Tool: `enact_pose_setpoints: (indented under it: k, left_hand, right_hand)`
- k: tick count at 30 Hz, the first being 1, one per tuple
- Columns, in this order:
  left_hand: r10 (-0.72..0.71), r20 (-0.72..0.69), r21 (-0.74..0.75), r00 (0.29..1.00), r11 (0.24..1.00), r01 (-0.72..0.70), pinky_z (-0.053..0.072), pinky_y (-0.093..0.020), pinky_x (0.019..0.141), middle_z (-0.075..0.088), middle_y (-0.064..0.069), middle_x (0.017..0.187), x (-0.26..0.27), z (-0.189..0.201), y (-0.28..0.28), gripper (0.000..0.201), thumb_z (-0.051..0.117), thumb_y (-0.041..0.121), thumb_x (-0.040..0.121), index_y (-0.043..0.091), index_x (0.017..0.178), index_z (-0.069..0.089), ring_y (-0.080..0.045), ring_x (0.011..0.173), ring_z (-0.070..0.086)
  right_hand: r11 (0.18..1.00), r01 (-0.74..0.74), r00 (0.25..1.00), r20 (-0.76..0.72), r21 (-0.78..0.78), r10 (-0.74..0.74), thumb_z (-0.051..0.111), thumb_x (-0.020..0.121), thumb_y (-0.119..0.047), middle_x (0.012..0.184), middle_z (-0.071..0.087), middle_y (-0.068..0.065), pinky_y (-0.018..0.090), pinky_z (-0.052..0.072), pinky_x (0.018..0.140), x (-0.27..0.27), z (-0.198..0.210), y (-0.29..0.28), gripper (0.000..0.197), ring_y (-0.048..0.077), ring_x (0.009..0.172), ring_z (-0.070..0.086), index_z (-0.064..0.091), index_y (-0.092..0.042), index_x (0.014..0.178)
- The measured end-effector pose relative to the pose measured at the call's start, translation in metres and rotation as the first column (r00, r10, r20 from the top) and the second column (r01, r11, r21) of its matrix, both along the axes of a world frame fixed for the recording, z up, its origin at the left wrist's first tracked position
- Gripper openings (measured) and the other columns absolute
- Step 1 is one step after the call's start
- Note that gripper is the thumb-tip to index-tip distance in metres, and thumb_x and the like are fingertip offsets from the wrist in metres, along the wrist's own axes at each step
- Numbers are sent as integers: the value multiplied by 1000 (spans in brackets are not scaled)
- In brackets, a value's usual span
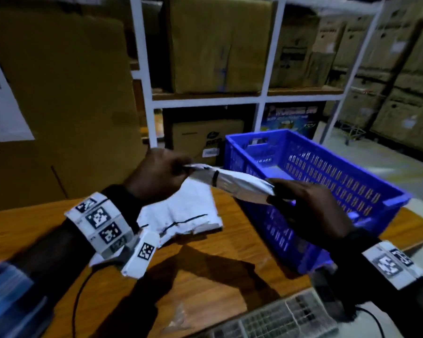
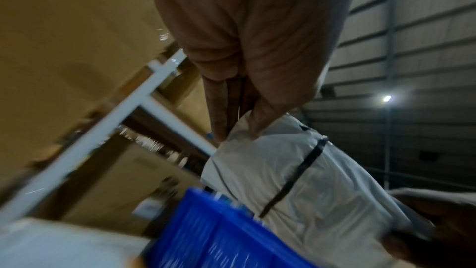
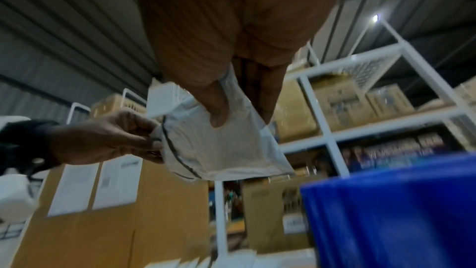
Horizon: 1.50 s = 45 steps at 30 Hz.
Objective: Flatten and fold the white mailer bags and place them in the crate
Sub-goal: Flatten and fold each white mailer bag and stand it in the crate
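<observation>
A folded white mailer bag [image 1: 232,185] with a black strip hangs in the air between both hands, over the near left corner of the blue crate [image 1: 322,172]. My left hand [image 1: 161,174] pinches its left end, which the left wrist view shows as thumb and fingers [image 2: 231,113] closed on the bag [image 2: 296,180]. My right hand [image 1: 308,206] holds the right end, thumb [image 3: 216,105] on top and fingers beneath the bag [image 3: 221,146]. More white mailer bags [image 1: 181,215] lie in a pile on the wooden table [image 1: 205,269] below.
The blue crate [image 3: 386,211] stands at the table's right side. Behind the table stand a white metal shelf rack [image 1: 147,93] and large cardboard boxes [image 1: 59,106]. A keyboard [image 1: 279,320] lies at the near edge, and a black cable [image 1: 77,298] runs across the table.
</observation>
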<state>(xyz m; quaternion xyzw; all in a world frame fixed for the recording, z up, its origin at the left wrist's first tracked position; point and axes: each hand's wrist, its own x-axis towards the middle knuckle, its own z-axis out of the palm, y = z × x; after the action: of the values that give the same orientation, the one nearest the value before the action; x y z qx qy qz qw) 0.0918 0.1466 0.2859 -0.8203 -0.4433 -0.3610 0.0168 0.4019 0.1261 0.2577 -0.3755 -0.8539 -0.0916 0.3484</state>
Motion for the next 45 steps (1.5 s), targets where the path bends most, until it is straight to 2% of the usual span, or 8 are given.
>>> enact_pose_setpoints:
  k: [4, 10, 13, 20, 26, 31, 39, 45]
  left_hand:
    - [-2, 20, 90, 1000, 996, 0, 47, -27, 61, 73, -10, 76, 64, 59, 36, 19, 64, 21, 80, 7, 84, 76, -12, 71, 67]
    - [-51, 33, -11, 998, 999, 51, 44, -16, 61, 74, -11, 83, 146, 115, 94, 13, 70, -1, 81, 4, 91, 75, 4, 67, 55]
    - [-93, 35, -54, 995, 994, 95, 50, -24, 63, 73, -12, 81, 177, 129, 124, 15, 67, -7, 77, 3, 86, 74, 7, 62, 54]
    - [-33, -38, -122, 999, 992, 28, 55, -34, 72, 73, -14, 87, 243, 140, 175, 16, 70, -5, 78, -2, 93, 73, -18, 75, 64]
    - [16, -99, -182, 995, 983, -34, 47, -23, 63, 70, -8, 82, 279, 126, 226, 10, 72, 1, 79, 4, 88, 73, -19, 75, 64]
    - [31, -231, -210, 972, 974, -81, 52, -30, 72, 72, -9, 90, 300, 102, 279, 15, 74, 12, 81, 7, 95, 75, -23, 84, 67]
    - [-67, -612, -342, 788, 921, -187, 40, -25, 65, 72, -8, 91, 328, 33, 351, 16, 71, 16, 82, 8, 96, 74, -19, 78, 61]
    - [-148, -689, -465, 709, 842, -276, 47, -32, 83, 66, -12, 101, 339, -40, 365, 25, 64, 10, 87, 1, 110, 66, -29, 105, 63]
  right_hand:
    - [996, 21, 999, -36, 87, -18, 76, 79, -11, 82, 74, 7, 35, 55, 56, 56, 48, 23, 29, 26, 70, 71, 70, -11, 108]
    - [994, 106, 992, -71, 39, -103, 78, 75, -16, 78, 72, 12, 31, 48, 59, 127, 98, 43, 27, 30, 71, 71, 71, -9, 100]
    - [985, 154, 984, -76, -78, -160, 76, 76, -13, 85, 73, 10, 32, 48, 65, 153, 112, 51, 26, 27, 81, 69, 72, -11, 102]
    - [950, 254, 961, -63, -181, -269, 75, 78, -20, 92, 72, 8, 28, 39, 64, 186, 115, 79, 28, 25, 85, 65, 71, -13, 104]
    - [910, 330, 942, 18, -252, -336, 72, 78, -22, 101, 72, 9, 22, 38, 66, 199, 112, 124, 33, 24, 92, 66, 69, -15, 110]
    - [872, 367, 930, 117, -325, -348, 70, 78, -18, 101, 70, 11, 24, 42, 66, 199, 100, 172, 34, 27, 91, 64, 62, -13, 111]
    - [771, 412, 898, 363, -486, -250, 72, 77, -22, 101, 63, 17, 33, 40, 65, 184, 34, 242, 38, 34, 95, 59, 54, -8, 108]
    - [676, 436, 864, 487, -594, -128, 74, 76, -19, 111, 61, 21, 29, 35, 68, 181, -17, 262, 47, 36, 105, 58, 48, -10, 114]
